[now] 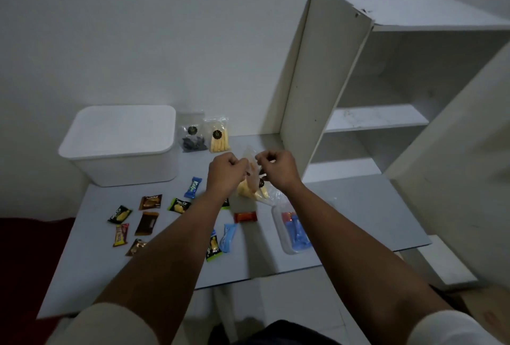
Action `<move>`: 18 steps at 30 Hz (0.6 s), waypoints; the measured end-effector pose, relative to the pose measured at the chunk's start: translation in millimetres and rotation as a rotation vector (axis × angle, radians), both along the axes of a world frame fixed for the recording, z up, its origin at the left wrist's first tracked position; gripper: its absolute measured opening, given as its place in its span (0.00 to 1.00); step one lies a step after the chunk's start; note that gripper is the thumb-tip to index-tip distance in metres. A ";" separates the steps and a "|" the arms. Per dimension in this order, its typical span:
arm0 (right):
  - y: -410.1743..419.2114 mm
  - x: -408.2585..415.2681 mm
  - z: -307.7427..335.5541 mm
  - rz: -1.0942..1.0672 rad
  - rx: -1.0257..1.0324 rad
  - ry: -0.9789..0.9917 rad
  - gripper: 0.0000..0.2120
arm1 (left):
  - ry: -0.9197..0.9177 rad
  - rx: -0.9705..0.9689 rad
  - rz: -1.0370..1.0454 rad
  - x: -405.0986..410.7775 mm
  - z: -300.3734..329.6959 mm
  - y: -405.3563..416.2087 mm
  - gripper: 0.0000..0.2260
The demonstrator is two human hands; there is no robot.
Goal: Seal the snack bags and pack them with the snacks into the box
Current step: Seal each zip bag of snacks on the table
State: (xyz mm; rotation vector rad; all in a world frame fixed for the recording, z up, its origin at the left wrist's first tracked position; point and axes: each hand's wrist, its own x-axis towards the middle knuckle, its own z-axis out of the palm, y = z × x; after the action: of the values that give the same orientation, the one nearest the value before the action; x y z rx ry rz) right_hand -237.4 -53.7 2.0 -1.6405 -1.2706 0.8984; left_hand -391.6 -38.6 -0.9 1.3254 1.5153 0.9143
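Note:
Both hands hold a clear snack bag (252,189) of yellow pieces above the middle of the table. My left hand (226,172) pinches its top edge from the left, my right hand (277,169) from the right. Two more clear bags lean on the wall: one with dark pieces (192,135), one with yellow sticks (219,136). The white box (121,146) stands at the back left with its lid on. Several small wrapped snacks lie loose on the table, such as a blue one (193,187) and a red one (245,217).
A clear tray (292,230) with blue and red packets lies near the table's right front. A tall white shelf unit (367,91) rises at the right, close to my right arm. The grey table (358,206) ends just in front of me; a red surface (30,248) is at the left.

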 end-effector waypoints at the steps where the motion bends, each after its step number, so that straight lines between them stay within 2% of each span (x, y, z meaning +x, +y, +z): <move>1: -4.2 2.2 1.0 0.030 0.027 -0.053 0.07 | 0.001 -0.008 0.001 5.0 2.6 -4.0 0.10; 4: -15.0 14.8 5.3 0.080 0.081 -0.191 0.09 | 0.038 -0.011 -0.012 22.9 7.8 -14.9 0.11; 11: -49.0 77.3 8.3 0.008 0.015 -0.382 0.09 | 0.355 0.009 -0.042 73.0 24.3 -65.6 0.09; 18: -81.1 127.9 31.8 0.369 -0.101 -0.161 0.08 | 0.037 0.145 0.004 106.6 26.8 -111.0 0.07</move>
State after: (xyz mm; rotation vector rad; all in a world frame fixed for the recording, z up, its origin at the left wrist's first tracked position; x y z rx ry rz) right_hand -109.5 -134.8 33.8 -1.6085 -1.7014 1.0808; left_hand -285.0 -149.6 26.0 1.4506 1.5036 1.0232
